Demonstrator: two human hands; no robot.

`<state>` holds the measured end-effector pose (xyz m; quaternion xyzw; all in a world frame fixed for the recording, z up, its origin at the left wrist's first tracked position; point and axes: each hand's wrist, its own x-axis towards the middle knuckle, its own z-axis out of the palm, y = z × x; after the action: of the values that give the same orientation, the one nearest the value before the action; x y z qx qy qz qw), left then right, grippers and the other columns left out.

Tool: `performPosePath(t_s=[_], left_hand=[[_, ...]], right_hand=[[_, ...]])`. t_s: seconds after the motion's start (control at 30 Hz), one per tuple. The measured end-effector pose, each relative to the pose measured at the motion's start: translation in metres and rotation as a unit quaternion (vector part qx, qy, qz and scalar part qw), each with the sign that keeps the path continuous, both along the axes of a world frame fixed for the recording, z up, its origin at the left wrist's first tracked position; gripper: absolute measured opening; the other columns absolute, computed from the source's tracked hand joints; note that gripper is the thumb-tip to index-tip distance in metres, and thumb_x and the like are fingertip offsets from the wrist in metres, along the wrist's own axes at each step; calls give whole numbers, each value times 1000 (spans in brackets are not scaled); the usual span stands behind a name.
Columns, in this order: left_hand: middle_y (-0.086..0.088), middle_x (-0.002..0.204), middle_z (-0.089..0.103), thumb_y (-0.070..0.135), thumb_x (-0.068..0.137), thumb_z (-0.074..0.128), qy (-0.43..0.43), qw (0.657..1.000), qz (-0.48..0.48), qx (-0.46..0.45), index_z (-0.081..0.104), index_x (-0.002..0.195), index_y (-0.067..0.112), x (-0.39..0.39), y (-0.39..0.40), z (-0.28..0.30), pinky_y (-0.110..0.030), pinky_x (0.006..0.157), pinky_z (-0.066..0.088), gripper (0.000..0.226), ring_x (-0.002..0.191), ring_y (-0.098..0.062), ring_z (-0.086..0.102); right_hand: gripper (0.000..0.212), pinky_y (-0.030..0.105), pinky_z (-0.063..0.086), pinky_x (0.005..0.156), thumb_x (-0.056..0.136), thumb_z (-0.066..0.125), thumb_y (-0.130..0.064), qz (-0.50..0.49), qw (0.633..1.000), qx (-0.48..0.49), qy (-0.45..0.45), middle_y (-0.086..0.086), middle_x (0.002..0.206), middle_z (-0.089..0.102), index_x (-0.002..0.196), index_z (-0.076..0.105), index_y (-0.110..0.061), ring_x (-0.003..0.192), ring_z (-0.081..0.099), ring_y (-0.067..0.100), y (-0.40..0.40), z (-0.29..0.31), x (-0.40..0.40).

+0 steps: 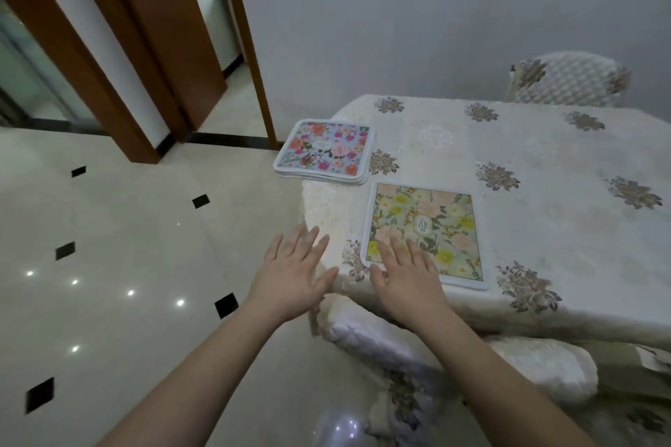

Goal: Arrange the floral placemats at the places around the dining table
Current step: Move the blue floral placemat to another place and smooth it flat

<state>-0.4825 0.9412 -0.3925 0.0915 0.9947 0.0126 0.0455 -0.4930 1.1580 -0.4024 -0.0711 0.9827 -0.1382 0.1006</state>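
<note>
A yellow and peach floral placemat (432, 225) lies flat near the front left corner of the dining table (544, 170). My right hand (408, 274) lies over its near left corner with fingers straight and spread. A stack of placemats (325, 151), pink and orange flowers on blue on top, sits at the table's far left corner and overhangs the edge a little. My left hand (296, 270) hovers with fingers spread at the table's left edge, holding nothing.
A white embroidered cloth covers the table. A padded chair (568, 78) stands at the far side by the wall, and another covered chair (526, 363) is tucked under the near edge. Left of the table are glossy floor tiles (127, 258) and a brown doorway (203, 47).
</note>
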Motion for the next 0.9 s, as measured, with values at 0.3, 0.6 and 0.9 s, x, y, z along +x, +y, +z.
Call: performPosePath(t_s=[0.3,0.6,0.9], left_hand=[[10,168,-5,65,97,13,9,997,71,22,2,159,34,51,-126,8,-43,123,-10,70,153,-14,-12],[8,168,-5,61,99,12,38,987,151,40,-1,159,33,120,-279,0,-41,123,-10,67,154,-16,-13],[2,169,2,58,101,12,59,961,267,39,6,159,29,157,-364,-17,-44,123,-5,66,155,-21,-6]], right_hand=[[60,43,-4,122,102,16,-49,67,998,9,18,-3,167,3,158,9,-29,153,-3,21,-137,17,27],[58,40,5,121,103,24,-44,145,986,15,78,2,165,16,157,17,-25,152,10,23,-325,14,80],[58,41,1,122,104,24,-41,224,970,9,91,1,167,8,158,13,-24,153,1,22,-417,14,94]])
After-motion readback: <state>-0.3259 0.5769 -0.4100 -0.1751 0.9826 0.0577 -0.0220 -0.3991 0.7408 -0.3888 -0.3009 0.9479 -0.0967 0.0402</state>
